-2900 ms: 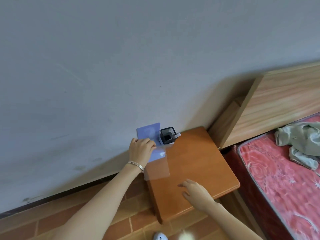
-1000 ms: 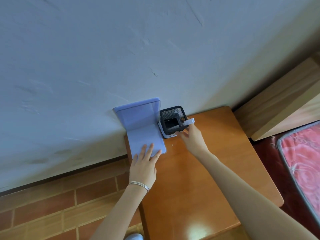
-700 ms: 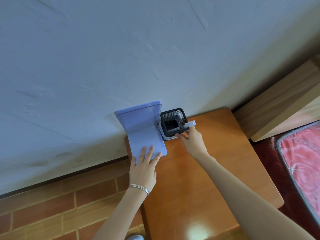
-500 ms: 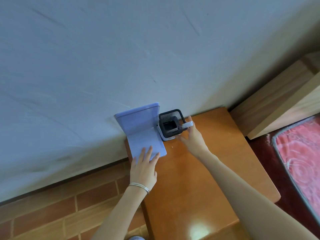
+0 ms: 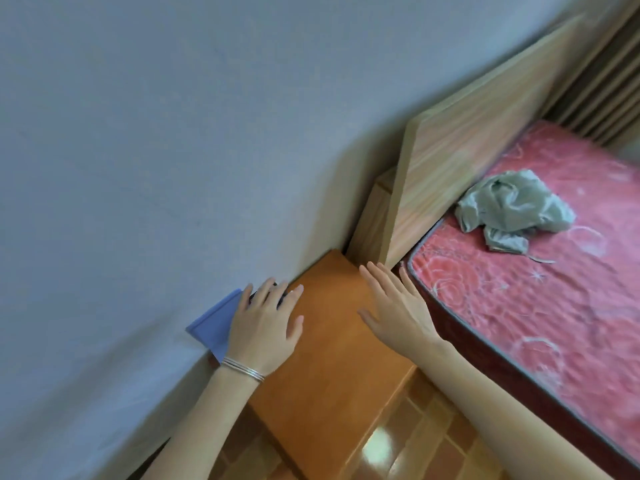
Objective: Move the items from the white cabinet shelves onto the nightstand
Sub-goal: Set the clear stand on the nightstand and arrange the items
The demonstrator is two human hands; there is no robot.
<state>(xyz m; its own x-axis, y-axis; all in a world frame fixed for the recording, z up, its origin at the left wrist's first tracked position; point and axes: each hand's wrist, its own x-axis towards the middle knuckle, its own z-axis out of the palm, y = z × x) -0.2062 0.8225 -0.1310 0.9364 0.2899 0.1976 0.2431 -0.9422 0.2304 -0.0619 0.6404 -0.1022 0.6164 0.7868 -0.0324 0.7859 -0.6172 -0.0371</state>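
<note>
The orange wooden nightstand [image 5: 332, 358] stands against the wall. A light blue folder [image 5: 214, 322] leans at its far left corner. My left hand [image 5: 265, 327] hovers in front of the folder with straight, spread fingers and hides most of the black mesh pen holder [image 5: 280, 297]; only a dark sliver shows between the fingers. My right hand [image 5: 398, 306] is open and flat over the nightstand's right side, holding nothing. The white cabinet is out of view.
A bed with a red patterned mattress [image 5: 540, 306] lies right of the nightstand, a crumpled grey-green cloth [image 5: 512, 209] on it. A pale wooden headboard [image 5: 460, 147] stands against the grey wall [image 5: 173, 150]. Tiled floor [image 5: 398, 445] shows below.
My right hand has let go of the pen at the mesh holder and drawn back to the right. My left hand has lifted off the folder. The view has swung toward the bed.
</note>
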